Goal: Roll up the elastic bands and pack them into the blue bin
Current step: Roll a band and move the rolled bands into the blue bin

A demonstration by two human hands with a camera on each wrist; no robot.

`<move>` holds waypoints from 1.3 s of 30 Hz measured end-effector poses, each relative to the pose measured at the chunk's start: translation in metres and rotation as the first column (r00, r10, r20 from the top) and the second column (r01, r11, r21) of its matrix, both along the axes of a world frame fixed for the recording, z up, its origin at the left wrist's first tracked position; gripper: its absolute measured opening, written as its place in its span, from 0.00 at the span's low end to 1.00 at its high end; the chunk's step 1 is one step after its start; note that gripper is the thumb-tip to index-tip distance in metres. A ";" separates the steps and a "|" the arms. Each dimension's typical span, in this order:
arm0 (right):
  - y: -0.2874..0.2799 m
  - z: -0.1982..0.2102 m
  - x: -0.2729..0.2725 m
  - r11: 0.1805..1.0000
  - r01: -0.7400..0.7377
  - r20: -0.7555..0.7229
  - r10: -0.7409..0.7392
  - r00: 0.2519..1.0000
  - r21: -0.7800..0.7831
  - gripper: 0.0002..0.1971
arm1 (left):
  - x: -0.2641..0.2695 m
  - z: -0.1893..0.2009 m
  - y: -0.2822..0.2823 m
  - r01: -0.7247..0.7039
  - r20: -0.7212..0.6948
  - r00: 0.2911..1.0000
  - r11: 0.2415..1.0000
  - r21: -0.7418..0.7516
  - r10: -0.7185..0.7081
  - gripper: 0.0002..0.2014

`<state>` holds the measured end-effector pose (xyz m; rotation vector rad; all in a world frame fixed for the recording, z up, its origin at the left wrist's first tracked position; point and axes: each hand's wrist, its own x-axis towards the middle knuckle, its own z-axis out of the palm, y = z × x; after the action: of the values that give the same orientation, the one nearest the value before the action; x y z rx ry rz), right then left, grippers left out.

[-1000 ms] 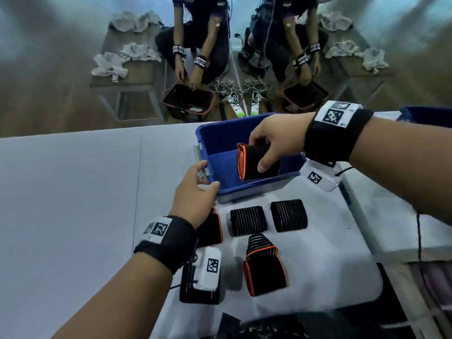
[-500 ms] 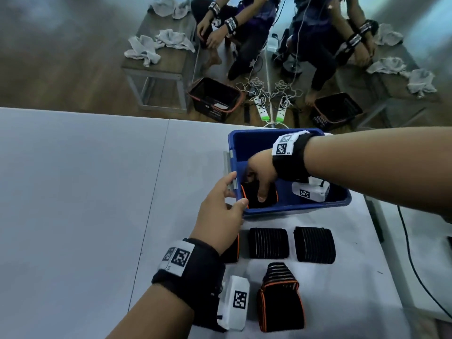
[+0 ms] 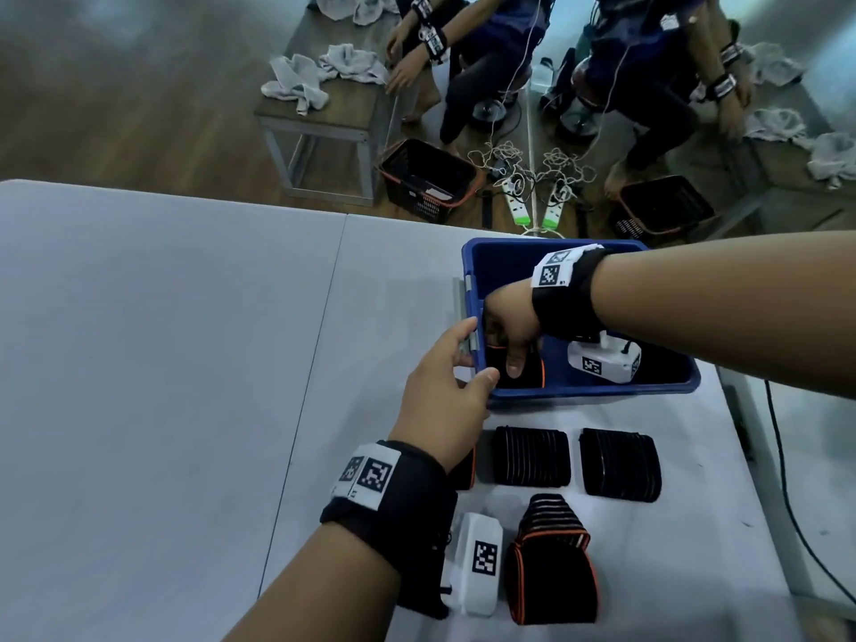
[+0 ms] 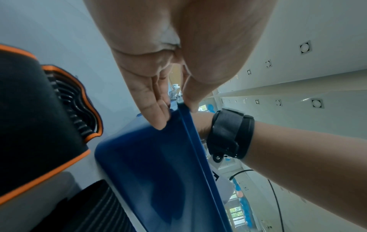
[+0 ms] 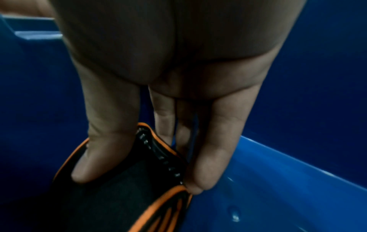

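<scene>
Blue plastic frames the whole step: the bin (image 3: pixel 667 386) sits on the table (image 3: pixel 185 363) at about one o'clock from the person, and the right hand (image 3: pixel 509 322) is down inside its near-left corner, at roughly seven o'clock within the bin. That hand pinches a roll (image 3: pixel 525 377), black with orange edging, thumb (image 5: pixel 103 150) on one face and fingers (image 5: pixel 216 150) on the other, so the roll stands on edge with its long axis running about six to twelve o'clock along the left wall. It appears to be at or close to the floor, though contact there is hidden. The left hand (image 3: pixel 447 391) pinches the bin's left rim near the same corner, thumb inside and fingers outside, steadying it. Release turns on this: the roll lies straight below the right hand, hard by the wall, so the hand should lift straight up. Four more rolls wait on the table at six o'clock from the bin: two black rolls (image 3: pixel 530 457), an orange-trimmed one (image 3: pixel 551 567), and another partly hidden under the left wrist. The left hand is nearer them.
</scene>
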<state>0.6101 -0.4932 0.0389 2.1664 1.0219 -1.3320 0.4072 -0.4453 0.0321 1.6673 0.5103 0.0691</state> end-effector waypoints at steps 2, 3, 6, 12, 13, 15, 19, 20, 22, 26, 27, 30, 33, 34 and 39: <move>0.000 0.002 -0.001 0.999 -0.031 0.044 0.032 0.999 -0.010 0.22 | 0.001 0.000 0.000 -0.006 0.000 1.000 1.000 -0.006 0.006 0.28; -0.001 0.005 -0.001 0.999 -0.045 0.069 0.045 0.997 -0.003 0.23 | 0.001 0.001 0.000 -0.007 -0.003 1.000 1.000 -0.010 0.007 0.28; -0.008 0.014 -0.001 0.996 -0.064 0.157 0.054 0.986 0.056 0.28 | 0.000 0.002 -0.001 -0.005 -0.011 1.000 1.000 -0.002 0.005 0.28; -0.040 0.075 -0.005 0.916 -0.049 0.334 -0.096 0.938 0.399 0.30 | 0.001 0.005 0.000 -0.016 -0.012 1.000 1.000 0.001 0.016 0.28; -0.050 0.090 -0.012 0.878 -0.025 0.322 -0.148 0.935 0.478 0.27 | 0.002 0.005 0.000 -0.013 -0.009 1.000 1.000 0.002 0.013 0.28; -0.076 0.112 -0.032 0.787 0.070 0.230 -0.262 0.937 0.612 0.22 | 0.002 0.004 0.001 -0.010 -0.009 1.000 1.000 0.009 0.011 0.27; -0.131 0.120 -0.105 0.696 0.213 0.046 -0.333 0.942 0.686 0.17 | 0.002 0.005 0.000 -0.012 -0.016 1.000 1.000 0.023 0.012 0.27; -0.142 0.114 -0.125 0.709 0.224 0.025 -0.322 0.946 0.669 0.17 | 0.002 0.005 0.000 -0.012 -0.018 1.000 1.000 0.028 0.013 0.27; -0.160 0.093 -0.162 0.783 0.203 0.018 -0.264 0.964 0.588 0.18 | 0.002 0.005 0.000 -0.012 -0.019 1.000 0.999 0.050 0.013 0.27; -0.191 0.032 -0.221 0.863 0.139 0.014 -0.166 0.986 0.487 0.30 | 0.001 0.005 0.000 -0.004 -0.028 1.000 0.998 0.069 0.006 0.28; -0.199 0.018 -0.231 0.859 0.149 0.015 -0.179 0.984 0.490 0.35 | 0.000 0.005 -0.001 -0.002 -0.031 1.000 0.998 0.068 0.005 0.28; -0.216 -0.010 -0.251 0.834 0.163 0.045 -0.219 0.975 0.527 0.46 | 0.000 0.005 -0.002 0.000 -0.033 0.999 0.998 0.068 0.002 0.28; -0.221 -0.020 -0.257 0.792 0.145 0.077 -0.235 0.969 0.593 0.45 | 0.000 0.005 0.000 0.011 -0.043 0.999 0.993 0.118 -0.006 0.29; -0.219 -0.019 -0.257 0.772 0.135 0.097 -0.246 0.964 0.622 0.43 | 0.000 0.006 0.000 0.013 -0.044 0.999 0.992 0.127 -0.007 0.29; -0.218 -0.016 -0.253 0.727 0.094 0.196 -0.304 0.932 0.680 0.44 | 0.001 0.008 0.001 0.025 -0.058 0.998 0.992 0.126 -0.018 0.29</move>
<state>0.3571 -0.7114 0.0226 2.9697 1.2981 -0.7135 0.4084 -0.4438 0.0405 1.8024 0.5402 0.0386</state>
